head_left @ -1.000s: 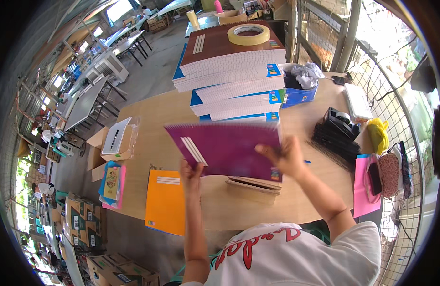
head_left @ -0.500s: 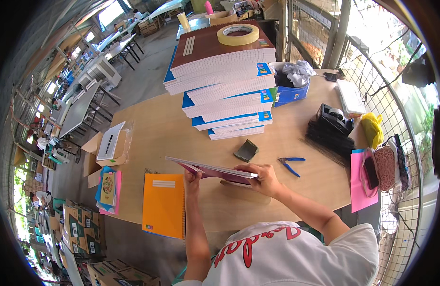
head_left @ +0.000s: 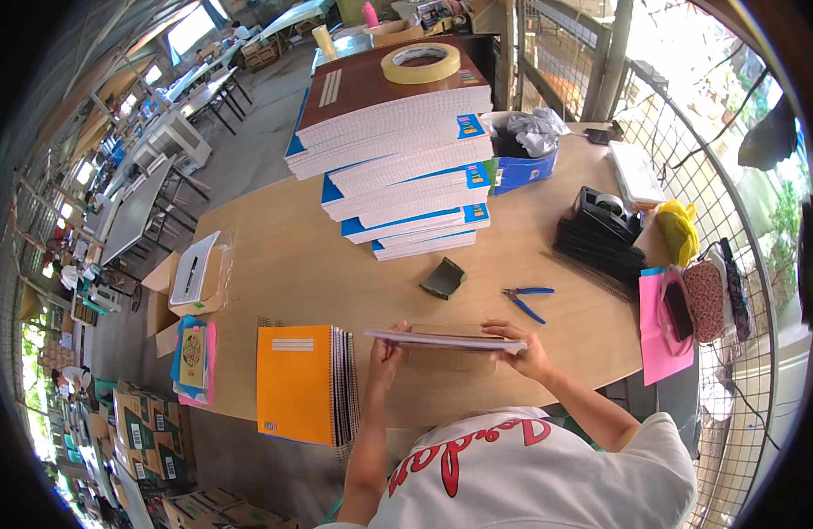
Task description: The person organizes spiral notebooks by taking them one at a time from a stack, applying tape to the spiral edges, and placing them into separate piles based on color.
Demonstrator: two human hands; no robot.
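Note:
Level in front of my body is a thin notebook, seen nearly edge-on so that its pages show as a pale strip. My left hand is closed on its left end. At the right end, the fingers of my right hand grip it too. Beside my left forearm lies a stack of spiral-bound notebooks with an orange cover on top and black coils along its right side. Beyond the held notebook are a small dark green block-like piece and blue-handled pliers.
A tall pile of notebooks bears a tape roll. At right are a tape dispenser, black coils, a yellow bundle and a pink folder. A box with papers stands left. Wire mesh borders the right side.
The held notebook has turned from a slant to nearly level and moved right and closer to me. Both hands moved right with it, and the orange stack's coils now show.

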